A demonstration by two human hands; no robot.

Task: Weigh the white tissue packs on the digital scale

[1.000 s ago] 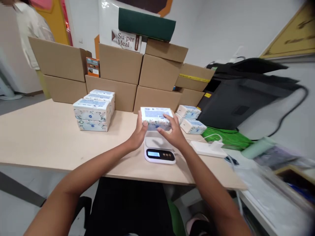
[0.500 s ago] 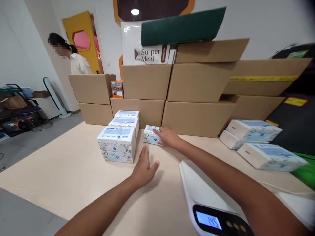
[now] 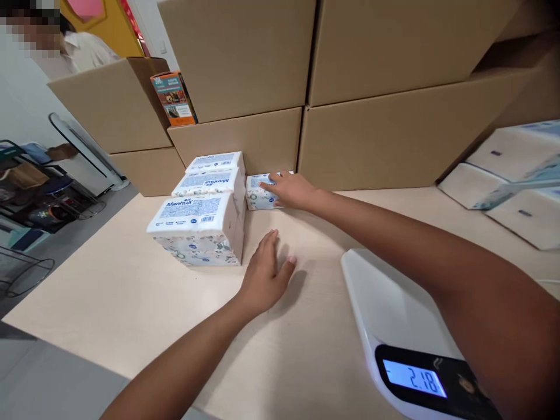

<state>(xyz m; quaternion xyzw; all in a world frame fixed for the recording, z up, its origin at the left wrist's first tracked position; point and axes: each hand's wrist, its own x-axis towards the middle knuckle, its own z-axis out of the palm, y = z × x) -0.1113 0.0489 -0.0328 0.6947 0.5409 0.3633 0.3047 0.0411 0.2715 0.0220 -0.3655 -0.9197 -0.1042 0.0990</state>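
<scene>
My right hand (image 3: 291,189) reaches far forward and rests on a white tissue pack (image 3: 258,195) lying on the table against the cardboard boxes, fingers curled over its top. Left of it stands a stack of tissue packs (image 3: 199,219) marked Manhua. My left hand (image 3: 265,274) lies flat on the tabletop just in front of that stack, fingers stretched out, holding nothing. A white digital scale (image 3: 394,326) sits bare at the lower right, its display lit.
Stacked cardboard boxes (image 3: 359,128) wall off the back of the beige table (image 3: 109,297). More tissue packs (image 3: 511,181) lie at the right edge. A small orange box (image 3: 175,99) stands between cartons. A person stands at the far upper left, beside wire racks (image 3: 26,198).
The tissue pack left the scale and now lies beside the stack against the boxes under my right hand. My left hand came down flat on the table. The view moved closer.
</scene>
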